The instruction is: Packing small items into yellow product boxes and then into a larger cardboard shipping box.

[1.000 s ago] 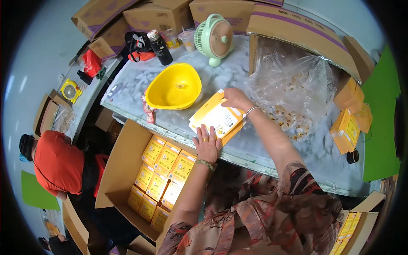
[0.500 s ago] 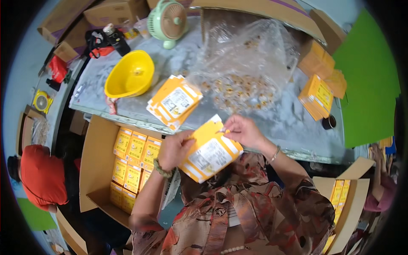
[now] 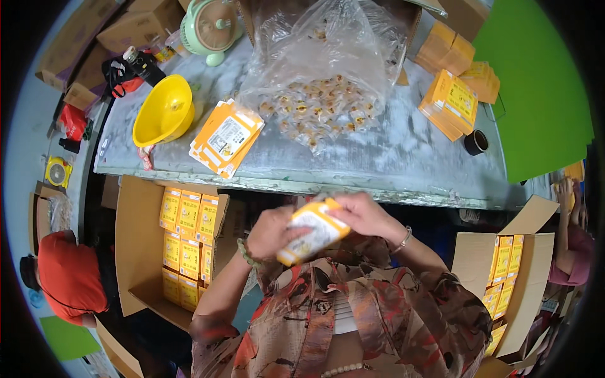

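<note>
A yellow and white carton (image 3: 317, 232) is between my two hands, in front of my chest and just off the table's near edge. My left hand (image 3: 272, 232) is closed around its left end, with the thumb on its white face. The fingers of my right hand (image 3: 367, 217) grip its upper right end. Motion slightly blurs the carton. Beyond the hands, a stack of flat orange and white cartons (image 3: 227, 138) lies on the table. Small clear-wrapped pieces (image 3: 328, 110) are spread before a large clear plastic bag (image 3: 321, 53).
A yellow basin (image 3: 165, 110) and a green fan (image 3: 211, 28) stand on the left of the table. Flat cartons (image 3: 450, 104) and a dark cup (image 3: 476, 142) are on the right. Cardboard boxes of yellow cartons flank me (image 3: 135, 252). People work at both sides.
The carton has gone from flatter and wide to a narrower, folded-up shape, and has come down nearer my chest. My right hand has moved lower with it. The view has shifted.
</note>
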`<state>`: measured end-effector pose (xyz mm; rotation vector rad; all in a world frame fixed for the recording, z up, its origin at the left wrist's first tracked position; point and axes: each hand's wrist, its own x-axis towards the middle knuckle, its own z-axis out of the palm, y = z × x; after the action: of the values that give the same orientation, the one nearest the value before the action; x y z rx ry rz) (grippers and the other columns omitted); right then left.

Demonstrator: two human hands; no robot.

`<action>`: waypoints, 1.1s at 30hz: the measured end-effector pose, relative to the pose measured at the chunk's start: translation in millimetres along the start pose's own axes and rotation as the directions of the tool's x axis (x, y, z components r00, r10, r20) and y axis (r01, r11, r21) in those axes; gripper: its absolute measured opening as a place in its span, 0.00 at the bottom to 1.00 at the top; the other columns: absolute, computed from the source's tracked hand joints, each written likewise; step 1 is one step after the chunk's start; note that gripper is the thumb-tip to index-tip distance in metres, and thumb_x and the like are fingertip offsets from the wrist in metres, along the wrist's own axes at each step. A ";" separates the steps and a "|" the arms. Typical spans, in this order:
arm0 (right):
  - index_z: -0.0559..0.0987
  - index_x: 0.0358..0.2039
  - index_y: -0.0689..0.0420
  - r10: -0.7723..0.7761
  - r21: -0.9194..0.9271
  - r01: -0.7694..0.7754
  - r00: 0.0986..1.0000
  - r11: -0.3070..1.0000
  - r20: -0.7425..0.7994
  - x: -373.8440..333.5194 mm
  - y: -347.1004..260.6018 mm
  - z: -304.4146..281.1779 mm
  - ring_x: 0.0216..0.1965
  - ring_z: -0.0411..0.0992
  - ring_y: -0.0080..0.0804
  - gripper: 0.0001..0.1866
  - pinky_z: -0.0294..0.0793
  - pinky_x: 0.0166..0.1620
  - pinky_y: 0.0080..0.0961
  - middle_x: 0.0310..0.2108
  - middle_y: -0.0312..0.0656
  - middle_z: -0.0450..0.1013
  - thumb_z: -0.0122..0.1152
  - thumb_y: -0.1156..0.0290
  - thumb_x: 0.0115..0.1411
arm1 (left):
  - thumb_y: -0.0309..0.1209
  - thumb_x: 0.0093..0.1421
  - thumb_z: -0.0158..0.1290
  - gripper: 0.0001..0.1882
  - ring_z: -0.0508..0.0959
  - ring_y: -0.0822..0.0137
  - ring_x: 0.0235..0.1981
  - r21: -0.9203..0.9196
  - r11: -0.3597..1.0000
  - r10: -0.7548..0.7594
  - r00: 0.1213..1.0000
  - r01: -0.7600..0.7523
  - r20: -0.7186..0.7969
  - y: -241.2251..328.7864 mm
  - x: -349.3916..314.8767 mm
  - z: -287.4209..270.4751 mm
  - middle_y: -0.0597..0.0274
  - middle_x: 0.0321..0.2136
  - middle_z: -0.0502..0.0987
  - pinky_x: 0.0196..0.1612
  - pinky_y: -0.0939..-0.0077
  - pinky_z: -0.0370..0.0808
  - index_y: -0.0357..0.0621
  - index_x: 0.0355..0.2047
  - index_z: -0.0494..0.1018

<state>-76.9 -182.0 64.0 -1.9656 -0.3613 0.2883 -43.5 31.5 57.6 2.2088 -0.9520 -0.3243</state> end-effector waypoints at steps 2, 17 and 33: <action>0.70 0.31 0.63 0.004 -0.047 -0.010 0.992 0.999 -0.123 10.8 -5.6 -8.8 0.25 0.65 0.23 0.09 0.65 0.30 0.18 0.23 0.41 0.68 0.50 0.71 0.50 | 0.35 0.47 0.52 0.16 0.74 0.62 0.24 -0.246 0.962 -0.174 0.958 0.116 -0.227 6.4 5.5 1.0 0.51 0.23 0.72 0.28 0.75 0.69 0.34 0.30 0.67; 0.64 0.44 0.59 -0.012 0.208 0.079 0.952 0.975 -0.306 0.1 25.7 34.0 0.42 0.64 0.30 0.17 0.62 0.41 0.18 0.42 0.46 0.62 0.45 0.68 0.54 | 0.35 0.57 0.39 0.14 0.60 0.81 0.26 -0.801 0.588 -0.505 0.823 0.110 -0.258 -12.7 -7.5 41.9 0.70 0.22 0.64 0.28 0.88 0.60 0.35 0.29 0.66; 0.72 0.33 0.58 -0.150 -0.123 0.139 0.986 0.983 -0.079 25.1 33.6 6.9 0.39 0.63 0.37 0.11 0.62 0.42 0.26 0.36 0.44 0.65 0.51 0.67 0.49 | 0.28 0.52 0.48 0.13 0.68 0.74 0.32 -0.695 0.689 -0.242 0.969 0.204 0.045 -20.6 -23.2 2.6 0.60 0.34 0.69 0.35 0.82 0.65 0.38 0.38 0.68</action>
<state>-52.1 -179.8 29.6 -2.0473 -0.4705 0.0881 -49.8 56.7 40.5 1.5992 -0.4079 -0.6262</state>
